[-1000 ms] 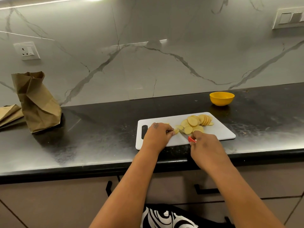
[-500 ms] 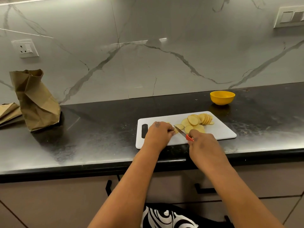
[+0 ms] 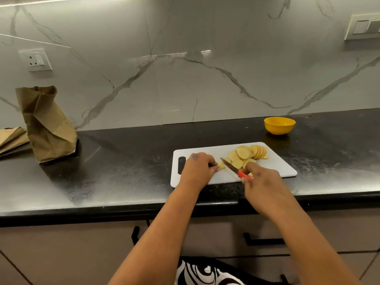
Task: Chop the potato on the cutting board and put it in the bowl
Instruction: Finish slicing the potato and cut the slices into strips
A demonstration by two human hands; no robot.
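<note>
A white cutting board lies on the black counter near its front edge. Several round potato slices are piled on its right half. My left hand pinches a small end piece of potato against the board. My right hand grips a knife by its red handle, the blade lifted and pointing toward the piece, just right of it. A yellow bowl stands behind the board to the right, and looks empty.
A crumpled brown paper bag stands at the left of the counter, with a folded one beside it. Behind runs a marble wall with a socket and switches. Drawer handles sit below the counter edge.
The knife blade has lifted off the board and now angles up toward the potato end piece. My left hand stays on the piece.
</note>
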